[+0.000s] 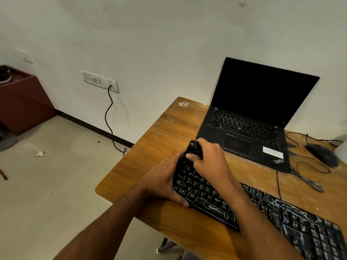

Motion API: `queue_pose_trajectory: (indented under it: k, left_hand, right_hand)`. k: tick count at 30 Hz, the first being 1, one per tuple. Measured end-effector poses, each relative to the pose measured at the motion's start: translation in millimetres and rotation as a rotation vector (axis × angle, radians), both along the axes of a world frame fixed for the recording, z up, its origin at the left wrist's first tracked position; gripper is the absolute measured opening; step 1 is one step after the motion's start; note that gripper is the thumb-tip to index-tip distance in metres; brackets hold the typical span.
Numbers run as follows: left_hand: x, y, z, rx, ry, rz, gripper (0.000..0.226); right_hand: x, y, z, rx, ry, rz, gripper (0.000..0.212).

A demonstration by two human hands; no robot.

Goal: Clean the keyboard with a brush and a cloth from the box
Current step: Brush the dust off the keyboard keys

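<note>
A black keyboard (pixel 262 209) streaked with white dust lies slantwise on the wooden table (pixel 169 132). My left hand (pixel 165 182) grips its left end, fingers curled under the front edge. My right hand (pixel 208 158) holds a black brush (pixel 194 147) by its handle over the keyboard's top left keys. The bristles are hidden behind my fingers. No cloth or box is in view.
An open black laptop (pixel 253 117) with a dark screen stands behind the keyboard. A black mouse (pixel 322 154) and tangled cables (pixel 308 177) lie at the right. A wall socket (pixel 100 81) with a hanging cord and a brown cabinet (pixel 22 102) are on the left.
</note>
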State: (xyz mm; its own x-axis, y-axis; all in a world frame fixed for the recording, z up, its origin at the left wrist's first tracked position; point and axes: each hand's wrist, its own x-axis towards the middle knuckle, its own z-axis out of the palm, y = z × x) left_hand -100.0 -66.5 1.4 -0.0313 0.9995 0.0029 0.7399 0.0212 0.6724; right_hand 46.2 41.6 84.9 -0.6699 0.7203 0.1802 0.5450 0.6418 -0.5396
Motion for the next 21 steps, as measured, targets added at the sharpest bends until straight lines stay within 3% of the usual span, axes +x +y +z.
queue_pose_trajectory:
  k: [3, 21]
  left_hand:
    - [1.6, -2.1, 0.9, -0.017, 0.011, 0.014, 0.151]
    - [1.7, 0.3, 1.5, 0.010, -0.011, 0.016, 0.145]
  right_hand:
    - [1.6, 8.8, 4.4, 0.066, 0.004, -0.065, 0.025]
    - [-1.6, 0.5, 4.2, -0.022, 0.018, -0.012, 0.020]
